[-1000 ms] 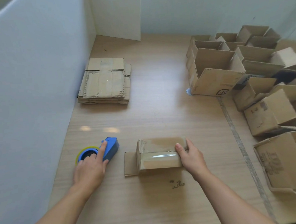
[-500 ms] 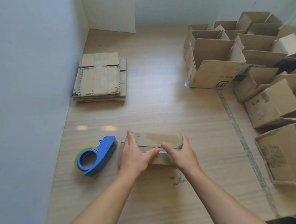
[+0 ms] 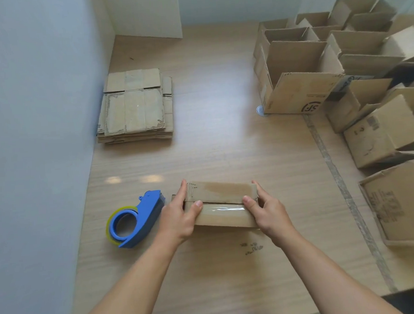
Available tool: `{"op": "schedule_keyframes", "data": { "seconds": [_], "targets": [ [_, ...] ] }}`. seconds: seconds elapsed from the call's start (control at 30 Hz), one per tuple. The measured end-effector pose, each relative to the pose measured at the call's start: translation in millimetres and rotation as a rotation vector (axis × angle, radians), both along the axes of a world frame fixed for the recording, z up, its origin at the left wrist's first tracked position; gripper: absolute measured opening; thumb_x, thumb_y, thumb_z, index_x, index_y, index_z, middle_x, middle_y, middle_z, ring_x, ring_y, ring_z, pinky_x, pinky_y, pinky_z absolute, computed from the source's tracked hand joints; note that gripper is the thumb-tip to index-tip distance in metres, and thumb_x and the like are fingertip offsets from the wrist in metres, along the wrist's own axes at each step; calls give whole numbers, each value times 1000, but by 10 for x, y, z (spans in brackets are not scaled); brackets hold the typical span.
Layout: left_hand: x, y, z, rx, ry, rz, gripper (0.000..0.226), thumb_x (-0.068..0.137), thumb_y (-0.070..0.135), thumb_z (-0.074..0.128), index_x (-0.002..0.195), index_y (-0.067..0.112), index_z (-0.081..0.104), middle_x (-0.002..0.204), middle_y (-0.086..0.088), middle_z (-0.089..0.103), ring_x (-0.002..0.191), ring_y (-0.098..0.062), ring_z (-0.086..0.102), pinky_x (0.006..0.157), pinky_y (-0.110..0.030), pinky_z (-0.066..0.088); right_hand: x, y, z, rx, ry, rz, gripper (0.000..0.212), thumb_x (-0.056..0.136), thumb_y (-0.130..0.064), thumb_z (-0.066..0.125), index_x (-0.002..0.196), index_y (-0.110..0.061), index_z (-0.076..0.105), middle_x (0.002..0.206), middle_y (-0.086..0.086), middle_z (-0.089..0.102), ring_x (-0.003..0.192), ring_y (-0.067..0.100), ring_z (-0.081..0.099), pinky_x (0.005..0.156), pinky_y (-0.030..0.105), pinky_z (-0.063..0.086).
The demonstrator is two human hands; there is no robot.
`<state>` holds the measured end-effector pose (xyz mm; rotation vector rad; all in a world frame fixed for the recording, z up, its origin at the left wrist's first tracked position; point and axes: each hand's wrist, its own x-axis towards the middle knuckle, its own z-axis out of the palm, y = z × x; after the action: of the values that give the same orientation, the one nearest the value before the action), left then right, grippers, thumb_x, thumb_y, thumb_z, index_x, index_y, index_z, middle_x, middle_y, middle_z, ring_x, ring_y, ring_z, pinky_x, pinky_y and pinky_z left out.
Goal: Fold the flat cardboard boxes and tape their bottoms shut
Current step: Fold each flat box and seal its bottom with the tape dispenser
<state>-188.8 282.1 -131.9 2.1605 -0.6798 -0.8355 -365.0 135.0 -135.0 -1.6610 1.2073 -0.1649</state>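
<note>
Box [image 3: 219,204]: is sitting bottom-up on the table [image 3: 225,151], straight ahead of the person and near the front edge, caught between the two hands.
Long axis: is running left to right across the body, so each short end is facing one hand and neither hand is reaching further than the other.
Left hand [image 3: 178,217]: is gripping the left end, with the thumb lying on top by the seam [image 3: 216,201] and the fingers [image 3: 184,186] curling round the far side.
Right hand [image 3: 268,212]: is gripping the right end in the same way, mirroring the left.
Tape strip [image 3: 222,208]: is lying as a glossy clear band along the seam, parallel to the long axis (the hands are hiding whether it runs down over the ends).
Tape dispenser [image 3: 137,219]: is resting on the table just beside the left hand on its outer side, apart from the box, so the left hand is the nearer one.
Finished boxes [image 3: 300,78]: are crowding the right side of the table, well apart from the box, with the right hand nearer them.
Flat stack [image 3: 135,107]: is lying at the far left, well apart, on the left hand's side.
Next move: the bottom is looking taped, so the box is probably heading right toward the pile, right end leading. If more tape is needed, the reach is falling to the left hand.
</note>
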Motion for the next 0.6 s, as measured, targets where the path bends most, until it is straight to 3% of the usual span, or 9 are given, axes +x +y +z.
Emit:
{"op": "schedule_keyframes", "data": {
  "seconds": [0.1, 0.2, 0.27, 0.37, 0.5, 0.6],
  "targets": [
    [105, 26, -39, -95, 187, 35, 67, 95, 24, 64, 153, 27, 31, 149, 5, 46, 137, -10, 43, 114, -28, 33, -36, -61, -33, 108, -46, -18, 63, 93, -41, 64, 150, -33, 40, 130, -9, 64, 122, 10, 58, 110, 38, 43],
    [126, -18, -24, -167, 346, 123, 61, 95, 14, 63, 150, 23, 38, 149, 7, 45, 137, -7, 43, 118, -33, 31, -55, -100, -36, 204, -81, -32, 82, 75, -63, 64, 149, -40, 38, 137, -9, 60, 125, 9, 56, 109, 45, 44],
    [115, -93, 15, -172, 318, 209, 51, 97, 16, 59, 146, 21, 46, 147, 8, 48, 134, -6, 44, 116, -30, 32, -3, -64, 16, 191, -52, -34, 84, 76, -68, 63, 150, -42, 35, 142, -11, 52, 130, 10, 50, 111, 44, 42],
    [76, -165, 41, -172, 229, 266, 44, 99, 32, 56, 142, 20, 53, 143, 10, 52, 133, -4, 44, 115, -27, 32, 114, 36, 70, 114, 19, -64, 82, 83, -62, 66, 152, -32, 32, 135, -8, 52, 130, 17, 48, 106, 32, 39],
    [23, -155, -23, -244, 264, 346, 39, 99, 26, 59, 137, 19, 58, 138, 7, 58, 124, -1, 50, 109, -22, 35, 140, 62, 25, -3, 15, -169, 52, 98, -48, 53, 146, -29, 47, 139, -1, 58, 131, 18, 49, 109, 32, 37],
    [27, -150, -21, -290, 372, 372, 39, 100, 21, 58, 138, 16, 56, 139, 2, 57, 126, -4, 51, 112, -24, 35, 106, 18, 14, 38, -18, -175, 44, 100, -44, 52, 142, -33, 53, 130, -8, 63, 123, 14, 54, 108, 34, 41]
  ]
}}
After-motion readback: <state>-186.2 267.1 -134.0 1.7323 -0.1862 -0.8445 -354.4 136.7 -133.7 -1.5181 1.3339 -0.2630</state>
